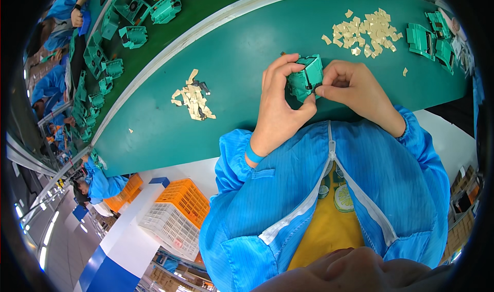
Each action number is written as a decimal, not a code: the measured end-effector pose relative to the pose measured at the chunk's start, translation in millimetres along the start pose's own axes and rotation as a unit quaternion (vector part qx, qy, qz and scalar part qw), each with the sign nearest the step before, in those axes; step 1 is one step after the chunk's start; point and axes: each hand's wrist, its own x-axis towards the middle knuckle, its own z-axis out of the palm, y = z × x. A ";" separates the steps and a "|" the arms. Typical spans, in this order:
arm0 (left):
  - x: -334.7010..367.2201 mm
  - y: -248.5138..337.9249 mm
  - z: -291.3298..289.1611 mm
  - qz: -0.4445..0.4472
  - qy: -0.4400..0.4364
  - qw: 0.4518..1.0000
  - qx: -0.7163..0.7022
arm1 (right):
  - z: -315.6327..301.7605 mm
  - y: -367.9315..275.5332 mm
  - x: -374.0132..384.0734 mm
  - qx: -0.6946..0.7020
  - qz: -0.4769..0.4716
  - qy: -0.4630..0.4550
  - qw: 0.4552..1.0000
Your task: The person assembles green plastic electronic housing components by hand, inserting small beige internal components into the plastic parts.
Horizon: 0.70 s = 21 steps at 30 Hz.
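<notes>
A small green plastic housing (312,68) with a black strip down its face is held just above the green bench (247,50). My left hand (278,104) grips it, fingers over the top left and thumb below. At its lower right corner, my right hand (357,89) is closed, thumb and forefinger pinched together; a small dark bit shows by the fingertips, too small to name. Beyond my right hand lies a loose pile of cream-coloured paper-like pieces (378,32). A smaller heap of cream strips (194,99), mixed with dark bits, is left of my left hand.
Several green housings (422,40) stand at the far right of the bench. Past a pale rail (175,34), more housings (165,8) lie on a dark green belt. Orange (188,199) and white crates (172,227) are stacked at lower left. Co-workers in blue sit along the left.
</notes>
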 end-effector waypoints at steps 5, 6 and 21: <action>1.2 -3.5 -1.4 0.009 0.003 1.000 -0.015 | -12.0 3.7 10.2 0.075 0.030 -0.026 0.996; 1.7 -3.4 -2.6 0.009 -0.001 1.000 -0.024 | -13.6 1.5 9.8 0.109 0.053 -0.028 0.992; 12.3 20.9 -17.5 0.219 0.184 0.942 0.177 | -37.0 -57.5 141.7 -0.113 -0.097 0.021 0.989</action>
